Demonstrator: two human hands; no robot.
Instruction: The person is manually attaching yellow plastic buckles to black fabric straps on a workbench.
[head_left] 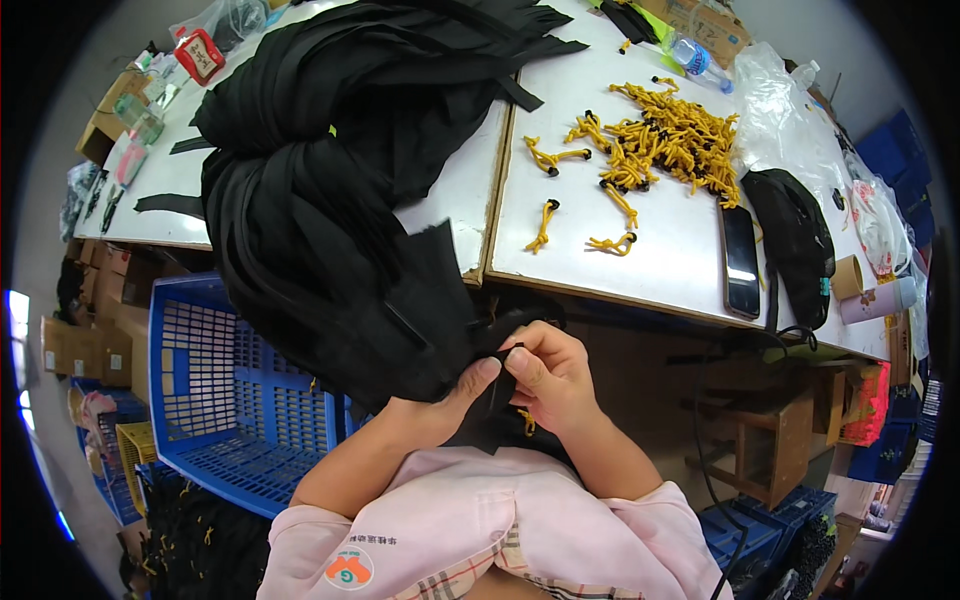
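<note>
In front of my chest, my left hand (450, 405) is closed in a pinch on the end of a black fabric strip that looks like zipper tape. My right hand (553, 375) pinches close beside it, thumb and forefinger on a small dark part of the same strip. A large bundle of black strips (310, 230) hangs over the table edge and down to my left hand. Below my fingers shows a bit of yellow cord (527, 424); what it is fixed to is hidden. Several knotted yellow cord loops with black ends (660, 135) lie heaped on the table, a few apart.
The white table (450, 225) has its edge just beyond my hands. On its right lie a phone (740, 262), a black pouch (795, 235), a tumbler (880, 300) and a bottle (698, 62). A blue crate (240, 390) stands lower left; a wooden stool (765, 445) stands lower right.
</note>
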